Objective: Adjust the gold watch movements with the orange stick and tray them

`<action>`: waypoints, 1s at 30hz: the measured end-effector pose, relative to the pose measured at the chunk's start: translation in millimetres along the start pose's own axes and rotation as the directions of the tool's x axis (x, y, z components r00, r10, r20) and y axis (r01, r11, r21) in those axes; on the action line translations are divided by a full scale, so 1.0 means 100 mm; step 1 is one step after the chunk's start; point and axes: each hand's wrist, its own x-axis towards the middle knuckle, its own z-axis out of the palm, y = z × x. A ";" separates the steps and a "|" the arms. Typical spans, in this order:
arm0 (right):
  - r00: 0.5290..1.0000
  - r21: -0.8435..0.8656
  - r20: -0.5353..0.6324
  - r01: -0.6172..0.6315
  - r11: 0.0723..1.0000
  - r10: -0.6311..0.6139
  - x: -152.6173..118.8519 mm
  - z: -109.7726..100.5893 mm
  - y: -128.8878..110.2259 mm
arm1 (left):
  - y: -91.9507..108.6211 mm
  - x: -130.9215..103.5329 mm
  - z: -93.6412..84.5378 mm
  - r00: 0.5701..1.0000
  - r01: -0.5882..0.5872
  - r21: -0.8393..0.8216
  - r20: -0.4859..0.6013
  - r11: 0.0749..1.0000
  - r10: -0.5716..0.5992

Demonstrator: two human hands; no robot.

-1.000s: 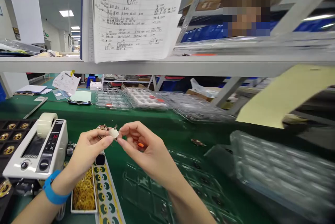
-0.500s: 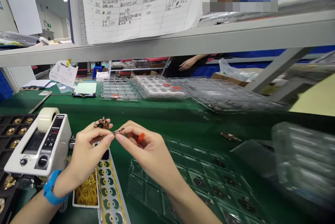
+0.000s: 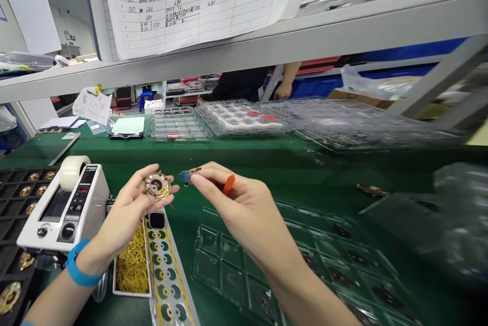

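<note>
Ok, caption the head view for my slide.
Left hand holding a round component, right hand pinching a small blue part, above a green bench.

Green bench: clipboard and clear trays along far edge. Toward left edge, black tray, tape dispenser beside it. Toward near edge, white box of yellow bits, sticker strip alongside, flat clear tray rightward.

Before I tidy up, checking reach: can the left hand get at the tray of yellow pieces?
Probably yes: the white tray is near the left hand, with its yellow pieces largely uncovered, though that hand holds a round part.
</note>
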 end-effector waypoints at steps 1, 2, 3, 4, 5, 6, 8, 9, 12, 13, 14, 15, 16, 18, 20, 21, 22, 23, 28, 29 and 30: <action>1.000 0.007 0.022 -0.008 1.000 0.008 0.00 -0.01 -0.01 | -0.01 -0.01 0.01 1.000 -0.005 0.020 0.005 1.000 0.005; 0.999 0.013 0.035 -0.012 1.000 0.011 -0.01 -0.01 -0.01 | -0.01 -0.02 0.02 1.000 -0.013 0.046 0.015 0.999 0.012; 0.999 0.021 0.039 -0.013 1.000 0.012 -0.01 -0.02 -0.02 | -0.01 -0.03 0.03 0.999 -0.023 0.075 0.030 0.997 0.020; 0.999 0.029 0.036 -0.014 0.999 0.013 -0.02 -0.02 -0.03 | -0.02 -0.04 0.04 0.998 -0.035 0.101 0.050 0.994 0.030; 1.000 0.039 0.026 -0.014 0.999 0.013 -0.03 -0.02 -0.04 | -0.02 -0.05 0.04 0.997 -0.045 0.121 0.071 0.992 0.037; 1.000 0.049 0.011 -0.015 0.999 0.015 -0.03 -0.02 -0.04 | -0.02 -0.06 0.05 0.995 -0.054 0.136 0.093 0.989 0.041; 1.000 0.071 -0.005 -0.029 0.997 0.029 -0.03 -0.02 -0.04 | -0.02 -0.07 0.05 0.989 -0.077 0.150 0.136 0.986 0.056; 0.999 0.083 0.000 -0.041 0.996 0.041 -0.03 -0.02 -0.03 | -0.03 -0.07 0.05 0.986 -0.091 0.155 0.151 0.984 0.068; 0.997 0.110 0.044 -0.075 0.991 0.071 -0.03 -0.03 -0.03 | -0.06 -0.09 0.05 0.978 -0.143 0.170 0.175 0.975 0.113; 0.995 0.111 0.063 -0.084 0.990 0.077 -0.02 -0.03 -0.04 | -0.06 -0.09 0.04 0.977 -0.156 0.179 0.175 0.971 0.124; 0.994 0.107 0.080 -0.089 0.990 0.081 -0.02 -0.03 -0.06 | -0.07 -0.10 0.04 0.976 -0.165 0.192 0.176 0.967 0.131; 0.992 0.102 0.090 -0.093 0.990 0.083 -0.02 -0.04 -0.08 | -0.08 -0.10 0.03 0.975 -0.169 0.208 0.178 0.963 0.133; 0.992 0.094 0.097 -0.093 0.991 0.084 -0.03 -0.03 -0.10 | -0.08 -0.11 0.02 0.975 -0.170 0.223 0.180 0.960 0.131; 0.993 0.076 0.094 -0.079 0.994 0.072 -0.03 -0.02 -0.14 | -0.10 -0.11 0.01 0.974 -0.172 0.250 0.185 0.953 0.128; 0.996 0.054 0.080 -0.051 0.997 0.047 -0.04 -0.01 -0.17 | -0.11 -0.12 0.00 0.974 -0.176 0.268 0.184 0.947 0.129; 0.997 0.040 0.070 -0.036 0.999 0.033 -0.04 0.00 -0.18 | -0.11 -0.12 -0.01 0.974 -0.179 0.273 0.183 0.945 0.131; 0.998 0.023 0.062 -0.020 1.000 0.019 -0.05 0.00 -0.18 | -0.11 -0.12 -0.01 0.974 -0.181 0.275 0.182 0.944 0.133; 0.999 0.005 0.050 -0.004 1.000 0.004 -0.05 0.01 -0.17 | -0.12 -0.13 -0.01 0.974 -0.181 0.276 0.183 0.944 0.133; 0.996 -0.082 -0.004 0.087 0.993 -0.087 -0.09 0.02 -0.14 | -0.12 -0.14 0.04 0.973 -0.194 0.241 0.173 0.951 0.155; 0.994 -0.090 -0.011 0.104 0.990 -0.106 -0.09 0.03 -0.14 | -0.12 -0.14 0.05 0.972 -0.200 0.230 0.165 0.952 0.165; 0.992 -0.096 -0.018 0.120 0.988 -0.122 -0.10 0.04 -0.14 | -0.12 -0.13 0.07 0.972 -0.206 0.219 0.155 0.954 0.174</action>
